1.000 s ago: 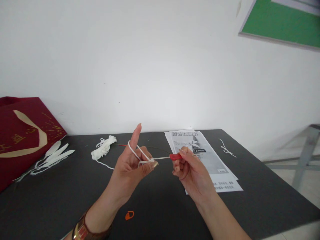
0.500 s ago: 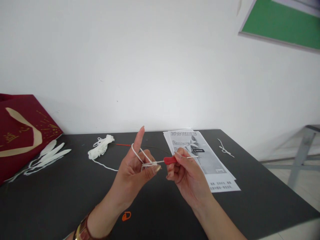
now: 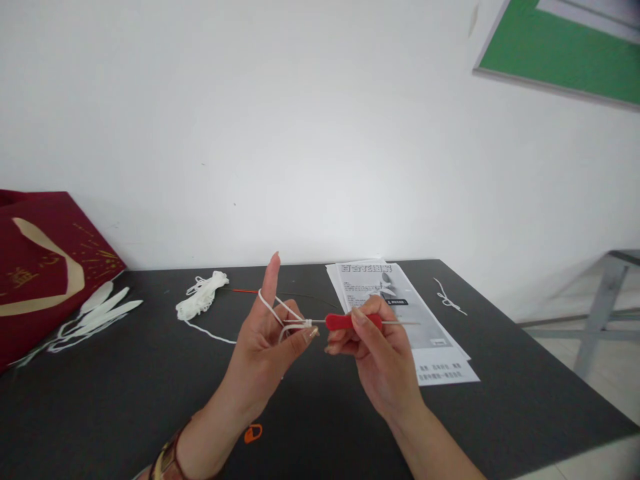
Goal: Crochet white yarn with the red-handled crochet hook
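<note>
Above the black table, my right hand (image 3: 383,353) is closed around the red handle of a crochet hook (image 3: 340,322). The hook's thin metal shaft points left, into loops of white yarn (image 3: 295,325) near my left fingertips. My left hand (image 3: 267,350) pinches the worked yarn between thumb and bent fingers. Its index finger stands upright with a strand looped around it. From behind that hand the strand runs left to a small white skein (image 3: 203,295) on the table.
A dark red bag (image 3: 37,267) and several white crocheted strips (image 3: 107,313) lie at left. Printed sheets (image 3: 443,353) are behind my right hand. An orange stitch marker (image 3: 253,433) lies in front, a knotted white cord (image 3: 449,298) at right. A red-and-dark thin wire or needle (image 3: 245,291) lies behind.
My left hand has shifted slightly left, its index finger too. The hook has turned closer to level, and its shaft reaches through the loops. Both hands keep their hold.
</note>
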{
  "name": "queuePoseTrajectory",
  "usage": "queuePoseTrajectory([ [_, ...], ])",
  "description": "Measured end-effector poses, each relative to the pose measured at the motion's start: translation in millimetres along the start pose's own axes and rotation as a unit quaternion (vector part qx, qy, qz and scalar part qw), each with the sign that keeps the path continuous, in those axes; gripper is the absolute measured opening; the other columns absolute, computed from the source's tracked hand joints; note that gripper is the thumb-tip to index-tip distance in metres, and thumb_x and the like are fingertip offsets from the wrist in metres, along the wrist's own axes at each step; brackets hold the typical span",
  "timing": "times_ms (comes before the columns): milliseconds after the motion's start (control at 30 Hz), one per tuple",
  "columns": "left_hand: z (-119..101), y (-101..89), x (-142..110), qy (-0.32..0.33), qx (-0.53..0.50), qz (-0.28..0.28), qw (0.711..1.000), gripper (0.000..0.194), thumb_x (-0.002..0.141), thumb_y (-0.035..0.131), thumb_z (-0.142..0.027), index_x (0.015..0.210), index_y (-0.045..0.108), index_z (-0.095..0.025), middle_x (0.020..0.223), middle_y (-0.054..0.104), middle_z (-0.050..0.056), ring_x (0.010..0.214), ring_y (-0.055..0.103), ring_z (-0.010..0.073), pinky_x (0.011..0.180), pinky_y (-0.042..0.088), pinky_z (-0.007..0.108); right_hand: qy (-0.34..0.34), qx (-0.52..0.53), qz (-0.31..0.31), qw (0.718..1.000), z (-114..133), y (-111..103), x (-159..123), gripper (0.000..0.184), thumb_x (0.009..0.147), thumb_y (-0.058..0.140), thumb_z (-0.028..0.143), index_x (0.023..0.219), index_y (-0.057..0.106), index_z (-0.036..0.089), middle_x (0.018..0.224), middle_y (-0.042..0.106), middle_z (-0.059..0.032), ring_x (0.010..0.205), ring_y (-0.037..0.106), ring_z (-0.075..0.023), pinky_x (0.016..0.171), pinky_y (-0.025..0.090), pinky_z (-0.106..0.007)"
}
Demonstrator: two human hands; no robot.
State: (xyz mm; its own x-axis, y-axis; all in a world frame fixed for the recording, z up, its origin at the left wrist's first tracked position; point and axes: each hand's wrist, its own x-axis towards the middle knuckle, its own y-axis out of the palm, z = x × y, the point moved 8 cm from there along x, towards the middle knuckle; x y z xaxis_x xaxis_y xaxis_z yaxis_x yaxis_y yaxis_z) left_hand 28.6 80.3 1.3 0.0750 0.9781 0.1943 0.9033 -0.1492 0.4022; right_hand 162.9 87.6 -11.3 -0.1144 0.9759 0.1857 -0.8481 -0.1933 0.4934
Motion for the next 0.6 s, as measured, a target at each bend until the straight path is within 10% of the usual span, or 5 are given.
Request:
queuePoseTrajectory([
  [100, 3, -4.1, 0, -0.023, -0.012, -0.041, 0.999, 0.095, 0.077, 0.068, -0.01, 0.146, 0.012, -0.044, 0.064, 0.048, -0.007, 0.059, 0.044, 0.0087, 0.057, 0.035, 0.021, -0.148, -0.175, -0.027, 0.973, 17, 0, -11, 0.008, 0.091, 0.053, 0.021, 0.083, 0.054, 0.021, 0.07, 0.072, -0.0015, 0.06, 0.07, -0.0157, 0.057, 0.059, -0.028],
  [333, 7, -4.3, 1, -0.084, -0.122, -0.022, 0.989, 0.099, 0.074, 0.065, -0.002, 0.148, 0.01, -0.04, 0.062, 0.047, -0.007, 0.056, 0.042, 0.008, 0.055, 0.035, 0.021, -0.502, -0.51, 0.104, 0.691, 41, 52, -54, 0.029, 0.08, 0.056, 0.001, 0.106, 0.06, 0.015, 0.089, 0.072, -0.0134, 0.081, 0.07, -0.0206, 0.066, 0.059, -0.027],
  [433, 5, -0.3, 1, -0.11, -0.152, 0.028, 0.982, 0.097, 0.074, 0.064, -0.001, 0.147, 0.013, -0.041, 0.066, 0.048, -0.005, 0.061, 0.046, 0.0097, 0.058, 0.036, 0.022, -0.481, -0.475, 0.11, 0.729, 44, 48, -51, 0.033, 0.081, 0.057, 0.001, 0.11, 0.061, 0.017, 0.092, 0.072, -0.0113, 0.084, 0.07, -0.0191, 0.067, 0.06, -0.026],
  [600, -5, 5.2, -2, -0.107, -0.178, 0.077, 0.975, 0.088, 0.075, 0.063, -0.003, 0.145, 0.025, -0.041, 0.065, 0.043, -0.005, 0.06, 0.045, 0.0097, 0.056, 0.033, 0.022, -0.316, -0.255, 0.093, 0.909, 38, 24, -31, 0.031, 0.086, 0.057, 0.007, 0.107, 0.067, 0.027, 0.101, 0.072, -0.0081, 0.084, 0.071, -0.0201, 0.07, 0.06, -0.034],
])
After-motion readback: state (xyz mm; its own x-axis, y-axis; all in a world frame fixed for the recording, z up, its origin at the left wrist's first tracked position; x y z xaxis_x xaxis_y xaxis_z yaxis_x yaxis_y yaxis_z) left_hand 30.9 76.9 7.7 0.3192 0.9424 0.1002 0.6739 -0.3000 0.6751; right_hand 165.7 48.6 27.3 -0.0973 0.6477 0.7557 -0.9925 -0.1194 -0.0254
